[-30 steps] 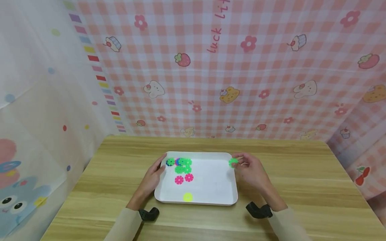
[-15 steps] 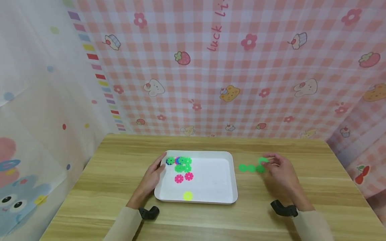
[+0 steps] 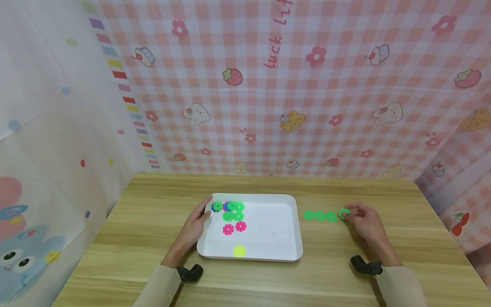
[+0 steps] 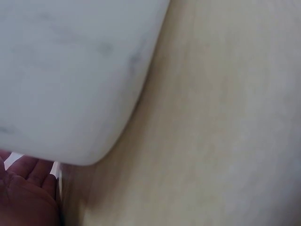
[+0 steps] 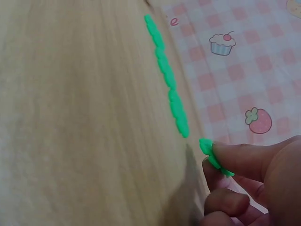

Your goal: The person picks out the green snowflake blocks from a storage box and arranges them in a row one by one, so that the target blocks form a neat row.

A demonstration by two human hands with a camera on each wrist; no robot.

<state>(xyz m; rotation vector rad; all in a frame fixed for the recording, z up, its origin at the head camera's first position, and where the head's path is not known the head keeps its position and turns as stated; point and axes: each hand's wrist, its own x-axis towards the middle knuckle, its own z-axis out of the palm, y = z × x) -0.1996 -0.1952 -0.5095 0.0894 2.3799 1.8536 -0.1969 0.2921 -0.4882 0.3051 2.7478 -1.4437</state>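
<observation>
My left hand point(image 3: 193, 227) holds the left edge of a white tray point(image 3: 268, 236), thumb over the rim. In the left wrist view, part of that hand point(image 4: 26, 195) shows beside the tray wall point(image 4: 75, 94). Between thumb and fingers, my right hand point(image 3: 366, 224) pinches a green snowflake disc point(image 3: 343, 213), just right of a row of green discs point(image 3: 320, 215) on the table. The right wrist view shows the pinched disc point(image 5: 206, 146) tilted and apart from the row's nearest disc point(image 5: 178, 114).
Inside the tray, overlapping green and blue discs point(image 3: 232, 206) lie at the back left. Two pink discs point(image 3: 234, 227) are in front of them, and a yellow disc point(image 3: 239, 250) lies by the front wall. A checked cloth point(image 3: 268, 128) hangs behind the wooden table point(image 3: 245, 281).
My right hand has carried the green disc from the tray's right edge, over the row, to the row's right end and lowered it. My left hand has stayed at the tray.
</observation>
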